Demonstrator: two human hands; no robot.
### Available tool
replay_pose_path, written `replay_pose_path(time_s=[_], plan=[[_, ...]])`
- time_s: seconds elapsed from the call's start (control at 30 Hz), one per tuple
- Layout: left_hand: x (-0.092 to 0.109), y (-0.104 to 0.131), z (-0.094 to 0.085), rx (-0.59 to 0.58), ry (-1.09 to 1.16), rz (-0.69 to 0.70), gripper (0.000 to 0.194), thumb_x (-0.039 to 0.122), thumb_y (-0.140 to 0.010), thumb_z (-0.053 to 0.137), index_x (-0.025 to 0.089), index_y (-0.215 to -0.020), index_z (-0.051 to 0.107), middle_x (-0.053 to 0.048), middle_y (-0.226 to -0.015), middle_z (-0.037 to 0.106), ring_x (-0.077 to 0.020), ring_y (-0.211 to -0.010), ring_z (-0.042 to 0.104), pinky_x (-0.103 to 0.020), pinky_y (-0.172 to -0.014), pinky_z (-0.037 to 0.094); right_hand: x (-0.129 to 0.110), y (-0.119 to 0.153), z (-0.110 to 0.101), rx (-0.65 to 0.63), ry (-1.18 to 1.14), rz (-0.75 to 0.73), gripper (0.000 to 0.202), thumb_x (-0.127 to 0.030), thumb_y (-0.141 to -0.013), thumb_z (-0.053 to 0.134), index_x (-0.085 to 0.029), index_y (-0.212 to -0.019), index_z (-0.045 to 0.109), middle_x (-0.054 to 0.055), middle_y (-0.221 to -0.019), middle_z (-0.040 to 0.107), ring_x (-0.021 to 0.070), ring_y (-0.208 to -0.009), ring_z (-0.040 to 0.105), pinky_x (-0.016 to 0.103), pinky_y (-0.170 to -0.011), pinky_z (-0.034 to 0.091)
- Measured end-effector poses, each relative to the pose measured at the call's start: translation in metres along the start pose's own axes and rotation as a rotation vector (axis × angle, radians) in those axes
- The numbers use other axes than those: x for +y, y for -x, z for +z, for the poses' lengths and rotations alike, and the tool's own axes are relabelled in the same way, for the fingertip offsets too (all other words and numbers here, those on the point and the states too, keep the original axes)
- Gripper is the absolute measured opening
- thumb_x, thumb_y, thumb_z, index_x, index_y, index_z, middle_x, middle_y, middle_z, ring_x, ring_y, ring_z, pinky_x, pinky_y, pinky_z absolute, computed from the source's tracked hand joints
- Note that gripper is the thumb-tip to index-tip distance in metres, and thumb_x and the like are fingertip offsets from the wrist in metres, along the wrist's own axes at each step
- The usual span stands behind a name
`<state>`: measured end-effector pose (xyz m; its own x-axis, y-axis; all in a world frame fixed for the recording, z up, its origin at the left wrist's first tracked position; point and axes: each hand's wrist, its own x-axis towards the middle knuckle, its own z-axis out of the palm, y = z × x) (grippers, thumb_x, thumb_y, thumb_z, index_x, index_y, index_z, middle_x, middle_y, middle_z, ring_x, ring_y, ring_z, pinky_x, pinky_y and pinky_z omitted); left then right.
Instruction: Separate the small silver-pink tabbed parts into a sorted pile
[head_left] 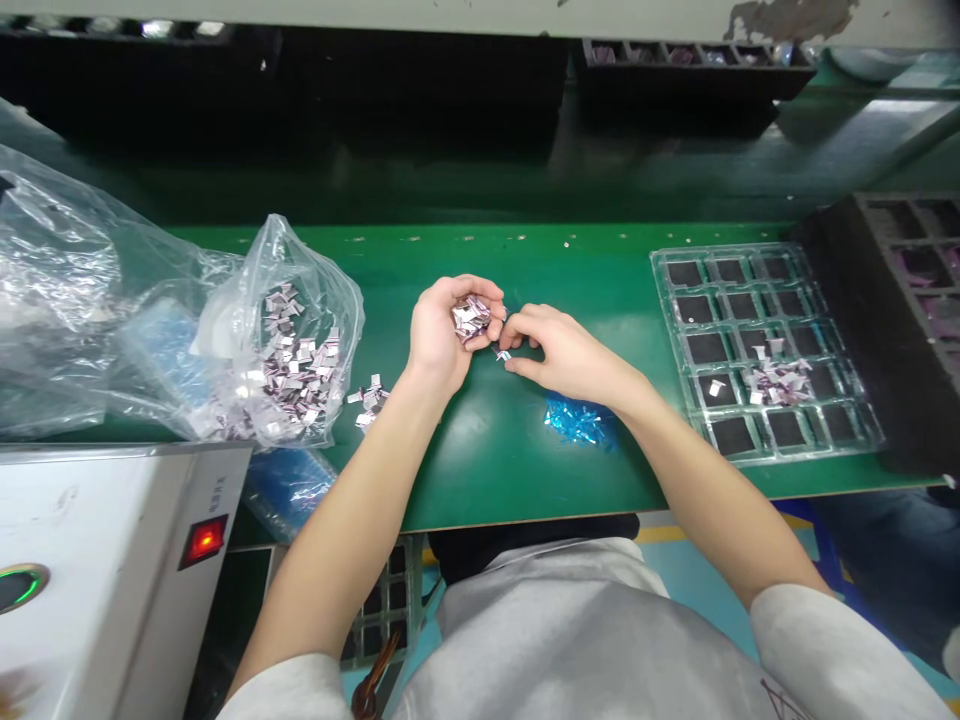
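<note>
In my cupped left hand (442, 330) lies a heap of small silvery-pink flat pieces (471, 318). My right hand (551, 345) is close beside it, thumb and fingers pinched around one small silvery piece (502, 354). A pile of blue film strips (579, 421) rests on the green table just below the right hand. Left of my left wrist is a small loose heap of the same silvery pieces (369, 400). Many more fill an open clear plastic bag (300, 370) farther left.
A clear compartment tray (679, 375) with some silvery pieces stands at the right, beside a black partitioned box (847, 300). A white machine (112, 540) with a lit red switch (203, 541) occupies the lower left. Another divided black tray (690, 75) sits on the back shelf.
</note>
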<state>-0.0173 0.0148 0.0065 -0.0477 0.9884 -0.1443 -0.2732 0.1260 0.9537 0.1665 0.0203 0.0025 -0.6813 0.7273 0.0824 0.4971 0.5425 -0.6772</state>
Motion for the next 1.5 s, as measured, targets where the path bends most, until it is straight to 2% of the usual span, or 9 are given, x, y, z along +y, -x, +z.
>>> replay_pose_path(time_s=[0.1, 0.2, 0.33, 0.5, 0.7, 0.8, 1.03, 1.2, 1.5], plan=[[0.002, 0.002, 0.002, 0.002, 0.001, 0.004, 0.035, 0.051, -0.092, 0.059, 0.02, -0.078, 0.068, -0.006, -0.067, 0.064, -0.0145, -0.049, 0.056, -0.027, -0.038, 0.025, -0.003, -0.001, -0.001, 0.041, -0.03, -0.004, 0.013, -0.016, -0.09, 0.071, -0.024, -0.101, 0.07, 0.004, -0.1, 0.07, 0.0255, -0.097, 0.064, 0.038, -0.087, 0.048], [0.001, 0.002, 0.003, 0.009, -0.007, -0.011, 0.039, 0.053, -0.095, 0.059, 0.019, -0.08, 0.071, -0.007, -0.067, 0.065, -0.0144, -0.048, 0.057, -0.027, -0.037, 0.025, -0.006, -0.001, -0.003, 0.21, -0.068, 0.022, 0.005, -0.02, -0.094, 0.069, -0.024, -0.091, 0.069, 0.003, -0.09, 0.069, 0.0224, -0.083, 0.062, 0.037, -0.078, 0.047], [-0.004, 0.0, 0.004, 0.015, -0.101, -0.01, 0.053, 0.068, -0.098, 0.064, 0.02, -0.079, 0.069, -0.006, -0.064, 0.064, -0.0144, -0.046, 0.057, -0.028, -0.038, 0.028, -0.011, -0.002, 0.001, 0.418, -0.051, -0.022, 0.008, -0.029, -0.097, 0.072, -0.028, -0.105, 0.073, 0.005, -0.102, 0.071, 0.0269, -0.094, 0.063, 0.044, -0.086, 0.053], [-0.012, 0.002, 0.008, 0.018, -0.162, -0.015, 0.056, 0.071, -0.099, 0.065, 0.02, -0.075, 0.067, -0.005, -0.066, 0.064, -0.015, -0.053, 0.06, -0.025, -0.041, 0.034, -0.013, -0.003, 0.014, 0.397, -0.044, -0.063, 0.008, -0.026, -0.1, 0.068, -0.027, -0.105, 0.074, 0.007, -0.104, 0.067, 0.0279, -0.104, 0.062, 0.046, -0.094, 0.054], [-0.008, 0.005, 0.011, 0.005, -0.068, -0.07, 0.03, 0.036, -0.098, 0.071, 0.018, -0.074, 0.068, -0.002, -0.067, 0.062, -0.0089, -0.049, 0.051, -0.019, -0.04, 0.03, -0.011, -0.004, 0.011, 0.434, -0.185, -0.052, 0.009, -0.023, -0.098, 0.071, -0.025, -0.099, 0.08, 0.005, -0.101, 0.069, 0.0219, -0.093, 0.065, 0.039, -0.086, 0.056], [-0.004, 0.006, 0.011, -0.003, -0.035, -0.099, 0.019, 0.029, -0.093, 0.074, 0.017, -0.079, 0.072, 0.0, -0.063, 0.057, -0.0081, -0.049, 0.052, -0.017, -0.04, 0.03, -0.007, -0.005, 0.007, 0.434, -0.271, -0.038, 0.011, -0.029, -0.099, 0.073, -0.025, -0.098, 0.083, 0.005, -0.1, 0.072, 0.0199, -0.087, 0.066, 0.037, -0.081, 0.056], [-0.001, 0.008, 0.01, -0.06, 0.034, -0.093, 0.031, 0.038, -0.088, 0.083, 0.016, -0.074, 0.066, -0.003, -0.069, 0.065, -0.0082, -0.05, 0.057, -0.018, -0.038, 0.026, 0.003, -0.011, 0.003, 0.483, -0.604, 0.09, 0.024, -0.048, -0.094, 0.083, -0.023, -0.096, 0.084, 0.005, -0.099, 0.082, 0.0239, -0.095, 0.076, 0.04, -0.089, 0.065], [-0.004, 0.009, 0.009, -0.062, -0.029, -0.04, 0.025, 0.032, -0.082, 0.089, 0.017, -0.075, 0.071, -0.002, -0.069, 0.067, -0.0074, -0.05, 0.057, -0.017, -0.041, 0.033, 0.003, -0.012, 0.001, 0.535, -0.678, 0.147, 0.023, -0.042, -0.084, 0.091, -0.023, -0.094, 0.081, 0.003, -0.093, 0.082, 0.0212, -0.089, 0.078, 0.037, -0.087, 0.066], [-0.006, 0.009, 0.008, -0.043, -0.063, 0.063, 0.031, 0.039, -0.084, 0.092, 0.017, -0.074, 0.071, -0.001, -0.067, 0.067, -0.0072, -0.051, 0.056, -0.017, -0.044, 0.039, 0.002, -0.011, -0.004, 0.527, -0.644, 0.166, 0.007, -0.027, -0.091, 0.076, -0.023, -0.095, 0.079, 0.002, -0.09, 0.08, 0.0187, -0.088, 0.076, 0.034, -0.084, 0.065]])
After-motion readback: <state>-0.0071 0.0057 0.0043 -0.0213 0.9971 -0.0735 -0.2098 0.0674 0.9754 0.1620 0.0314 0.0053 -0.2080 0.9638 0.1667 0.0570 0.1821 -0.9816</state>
